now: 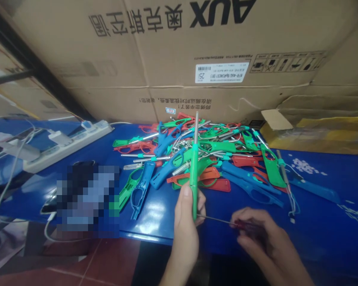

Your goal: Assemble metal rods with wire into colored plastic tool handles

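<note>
My left hand (186,214) is closed around a green gas lighter (194,171), held upright with its metal tube pointing up. In my right hand (259,234) is a screwdriver (240,225) with a dark red handle. Its thin shaft reaches left to the lower part of the lighter's green body; the tip is hidden behind my left fingers or the body. Behind both hands lies a heap of green, red and blue lighter parts (167,139), mixed with metal tubes and wires. A blue handle shell (143,186) lies at the heap's front left.
A cardboard box wall (167,59) stands behind the blue table (137,234). On the left are a white power strip (68,145) and a blurred-out phone (89,194) with a cable. Small white pieces (302,165) and a yellow-taped carton (322,131) are at right.
</note>
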`<state>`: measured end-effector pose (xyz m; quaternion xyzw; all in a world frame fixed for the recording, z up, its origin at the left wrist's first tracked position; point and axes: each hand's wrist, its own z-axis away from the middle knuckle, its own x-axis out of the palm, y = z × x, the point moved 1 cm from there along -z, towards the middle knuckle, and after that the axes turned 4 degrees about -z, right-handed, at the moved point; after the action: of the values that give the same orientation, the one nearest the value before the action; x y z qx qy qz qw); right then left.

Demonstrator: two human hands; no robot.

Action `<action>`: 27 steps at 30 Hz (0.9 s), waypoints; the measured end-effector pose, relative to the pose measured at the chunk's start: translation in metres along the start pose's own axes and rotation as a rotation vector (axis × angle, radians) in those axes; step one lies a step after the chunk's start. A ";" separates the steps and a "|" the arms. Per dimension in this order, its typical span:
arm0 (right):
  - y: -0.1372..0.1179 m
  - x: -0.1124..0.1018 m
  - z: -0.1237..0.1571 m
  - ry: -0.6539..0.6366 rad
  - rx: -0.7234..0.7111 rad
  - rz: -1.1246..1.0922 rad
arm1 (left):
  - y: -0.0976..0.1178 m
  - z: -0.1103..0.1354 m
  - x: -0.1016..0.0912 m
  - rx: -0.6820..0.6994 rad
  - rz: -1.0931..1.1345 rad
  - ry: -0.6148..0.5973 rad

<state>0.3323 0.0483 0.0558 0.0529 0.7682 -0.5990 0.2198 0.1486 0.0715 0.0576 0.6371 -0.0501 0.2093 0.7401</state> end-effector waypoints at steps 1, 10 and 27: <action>0.002 0.000 0.003 0.004 -0.009 -0.058 | -0.001 0.000 0.000 -0.005 0.014 0.011; 0.003 0.004 0.000 0.081 -0.045 -0.077 | 0.002 0.000 0.002 -0.024 0.057 0.045; 0.007 0.008 0.004 0.072 -0.084 0.289 | 0.001 0.002 0.002 0.008 0.046 0.028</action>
<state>0.3282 0.0451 0.0456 0.1752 0.7842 -0.5264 0.2780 0.1502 0.0705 0.0592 0.6358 -0.0536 0.2354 0.7331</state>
